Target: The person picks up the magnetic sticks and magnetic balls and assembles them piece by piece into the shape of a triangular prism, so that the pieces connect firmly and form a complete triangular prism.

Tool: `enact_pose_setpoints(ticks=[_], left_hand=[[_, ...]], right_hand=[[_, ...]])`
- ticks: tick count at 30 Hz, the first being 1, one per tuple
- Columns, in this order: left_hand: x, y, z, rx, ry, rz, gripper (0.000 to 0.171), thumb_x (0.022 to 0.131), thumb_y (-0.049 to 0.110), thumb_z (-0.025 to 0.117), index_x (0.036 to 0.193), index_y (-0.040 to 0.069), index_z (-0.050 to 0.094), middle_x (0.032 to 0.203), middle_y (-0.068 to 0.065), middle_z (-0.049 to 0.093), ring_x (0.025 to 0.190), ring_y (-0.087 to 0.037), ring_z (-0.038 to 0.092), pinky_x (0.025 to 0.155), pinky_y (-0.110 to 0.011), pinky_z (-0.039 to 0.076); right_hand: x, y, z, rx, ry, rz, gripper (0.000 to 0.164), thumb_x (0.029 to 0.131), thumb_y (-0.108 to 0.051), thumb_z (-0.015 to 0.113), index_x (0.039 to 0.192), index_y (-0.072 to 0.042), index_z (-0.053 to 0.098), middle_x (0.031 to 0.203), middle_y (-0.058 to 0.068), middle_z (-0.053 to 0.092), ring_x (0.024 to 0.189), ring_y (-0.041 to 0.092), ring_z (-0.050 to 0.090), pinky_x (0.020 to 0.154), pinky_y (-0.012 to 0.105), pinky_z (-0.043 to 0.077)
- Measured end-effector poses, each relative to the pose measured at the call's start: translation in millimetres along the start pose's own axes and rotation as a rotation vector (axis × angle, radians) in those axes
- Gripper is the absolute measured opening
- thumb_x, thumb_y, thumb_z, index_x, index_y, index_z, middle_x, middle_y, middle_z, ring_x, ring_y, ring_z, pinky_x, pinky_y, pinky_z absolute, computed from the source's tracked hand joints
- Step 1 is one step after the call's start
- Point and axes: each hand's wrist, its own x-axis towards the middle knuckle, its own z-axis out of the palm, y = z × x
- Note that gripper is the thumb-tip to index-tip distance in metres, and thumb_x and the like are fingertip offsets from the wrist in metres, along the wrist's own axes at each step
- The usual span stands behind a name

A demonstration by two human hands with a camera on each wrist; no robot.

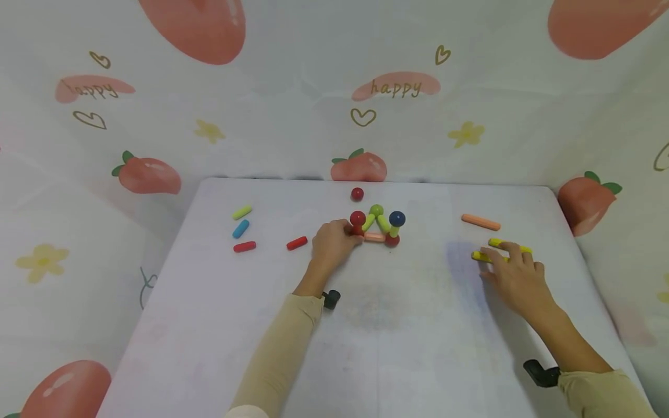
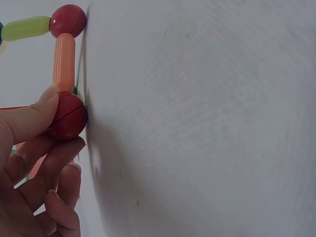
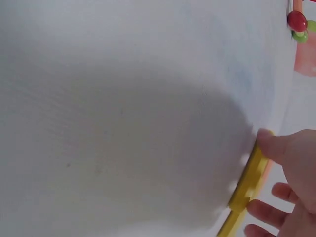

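Observation:
My left hand (image 1: pixel 334 244) pinches a red ball (image 2: pixel 69 118) between thumb and fingers, at the front left corner of a ball-and-stick structure. An orange magnetic stick (image 2: pixel 64 61) joins it to a second red ball (image 1: pixel 392 240). Yellow-green sticks (image 1: pixel 384 224) lead back to a green ball (image 1: pixel 376 210). Raised over the front corners are another red ball (image 1: pixel 358 218) and a blue ball (image 1: pixel 397 219). At the right, my right hand (image 1: pixel 520 281) grips a yellow magnetic stick (image 3: pixel 247 182) by thumb and fingers; a second yellow stick (image 1: pixel 495 242) lies just behind, partly covered.
A loose red ball (image 1: pixel 357 194) lies behind the structure. Leftward are two red sticks (image 1: pixel 297 243), a blue stick (image 1: pixel 241 229) and a yellow-green stick (image 1: pixel 242 212). A longer orange stick (image 1: pixel 481 222) lies at the back right of the white table (image 1: pixel 397 360).

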Motion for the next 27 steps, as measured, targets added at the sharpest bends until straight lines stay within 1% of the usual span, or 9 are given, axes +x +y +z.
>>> enact_pose_setpoints(ticks=[4, 8, 10, 14, 17, 20, 21, 23, 27], left_hand=[[0.1, -0.5, -1.1, -0.003, -0.014, -0.008, 0.026, 0.088, 0.036, 0.08, 0.106, 0.017, 0.075, 0.095, 0.003, 0.074, 0.087, -0.018, 0.062, 0.076, -0.036, 0.053], [0.2, -0.9, -1.6, -0.001, -0.024, -0.013, 0.026, 0.089, 0.036, 0.079, 0.106, 0.017, 0.074, 0.093, 0.003, 0.074, 0.085, -0.017, 0.062, 0.075, -0.035, 0.052], [0.3, -1.1, -1.7, -0.002, -0.029, -0.014, 0.026, 0.089, 0.037, 0.079, 0.106, 0.018, 0.074, 0.093, 0.004, 0.073, 0.084, -0.016, 0.062, 0.075, -0.035, 0.052], [0.3, -0.1, -2.4, -0.003, -0.032, -0.017, 0.025, 0.089, 0.036, 0.079, 0.105, 0.018, 0.074, 0.093, 0.004, 0.073, 0.085, -0.016, 0.063, 0.076, -0.035, 0.053], [0.2, 1.2, -3.2, -0.005, -0.028, -0.019, 0.025, 0.089, 0.035, 0.079, 0.106, 0.017, 0.074, 0.094, 0.003, 0.074, 0.086, -0.017, 0.063, 0.077, -0.036, 0.053], [-0.3, 2.0, -3.7, -0.006, -0.023, -0.021, 0.026, 0.089, 0.035, 0.079, 0.107, 0.017, 0.075, 0.096, 0.003, 0.075, 0.086, -0.017, 0.063, 0.078, -0.036, 0.054], [-0.5, 1.8, -3.6, -0.005, -0.02, -0.021, 0.026, 0.089, 0.035, 0.079, 0.106, 0.017, 0.075, 0.096, 0.002, 0.075, 0.086, -0.017, 0.063, 0.077, -0.036, 0.054], [-1.0, 1.8, -3.6, -0.003, -0.019, -0.023, 0.026, 0.089, 0.036, 0.079, 0.107, 0.017, 0.075, 0.095, 0.002, 0.075, 0.085, -0.017, 0.063, 0.076, -0.036, 0.054], [-1.5, 2.0, -3.0, -0.002, -0.021, -0.032, 0.027, 0.089, 0.036, 0.08, 0.107, 0.017, 0.074, 0.095, 0.002, 0.075, 0.085, -0.018, 0.063, 0.076, -0.036, 0.053]], right_hand=[[0.6, -0.3, 2.7, -0.019, 0.054, -0.046, 0.044, 0.088, -0.009, 0.075, 0.128, -0.006, 0.058, 0.128, 0.032, 0.053, 0.112, 0.06, 0.05, 0.082, 0.072, 0.042], [5.2, -2.5, 5.8, -0.029, 0.141, -0.143, 0.033, 0.082, 0.001, 0.078, 0.113, 0.001, 0.066, 0.11, 0.032, 0.062, 0.103, 0.056, 0.057, 0.079, 0.067, 0.047], [8.4, -6.0, 7.5, -0.019, 0.163, -0.189, 0.03, 0.078, 0.002, 0.081, 0.105, 0.002, 0.07, 0.101, 0.028, 0.064, 0.097, 0.051, 0.06, 0.077, 0.063, 0.05], [16.6, -22.5, 7.1, 0.053, 0.109, -0.225, 0.026, 0.078, -0.002, 0.084, 0.102, 0.0, 0.073, 0.094, 0.018, 0.065, 0.09, 0.039, 0.061, 0.075, 0.054, 0.051], [28.1, -43.1, -2.6, 0.148, 0.026, -0.21, 0.027, 0.085, -0.006, 0.08, 0.109, 0.0, 0.071, 0.098, 0.016, 0.067, 0.089, 0.032, 0.061, 0.076, 0.049, 0.052], [44.3, -66.4, -17.5, 0.257, -0.006, -0.186, 0.028, 0.092, -0.009, 0.074, 0.117, 0.002, 0.066, 0.105, 0.017, 0.069, 0.094, 0.031, 0.064, 0.079, 0.048, 0.054], [49.9, -73.8, -22.3, 0.295, -0.002, -0.18, 0.029, 0.094, -0.01, 0.072, 0.12, 0.001, 0.065, 0.107, 0.016, 0.069, 0.095, 0.03, 0.064, 0.08, 0.047, 0.055], [61.3, -88.3, -30.3, 0.376, 0.054, -0.185, 0.03, 0.095, -0.012, 0.072, 0.121, 0.0, 0.063, 0.109, 0.014, 0.068, 0.098, 0.028, 0.065, 0.081, 0.046, 0.055], [81.7, -114.8, -42.0, 0.511, 0.237, -0.23, 0.031, 0.095, -0.011, 0.072, 0.122, -0.001, 0.061, 0.111, 0.013, 0.067, 0.099, 0.027, 0.065, 0.082, 0.045, 0.055]])
